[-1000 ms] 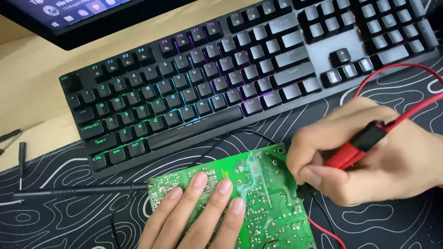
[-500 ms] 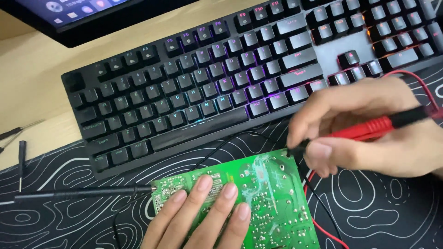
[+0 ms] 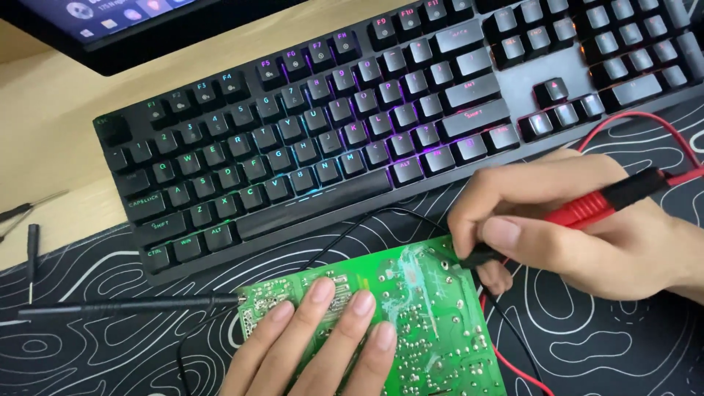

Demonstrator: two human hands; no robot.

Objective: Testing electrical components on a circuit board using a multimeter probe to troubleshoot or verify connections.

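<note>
A green circuit board lies solder side up on the black patterned desk mat. My left hand rests flat on the board's left part, fingers together, pressing it down. My right hand pinches a red test probe like a pen, its dark tip touching the board's upper right corner. A red lead loops away from the probe toward the keyboard. A black probe lies on the mat, its tip at the board's left edge.
A black backlit keyboard lies across the desk beyond the board. A dark monitor base stands at the top left on the wooden desk. Thin black tools lie at the left edge. Black and red wires trail right of the board.
My right hand with the red probe has shifted slightly left and down, the tip settling on the board's upper right corner. The view has drifted a little; the left hand stays put.
</note>
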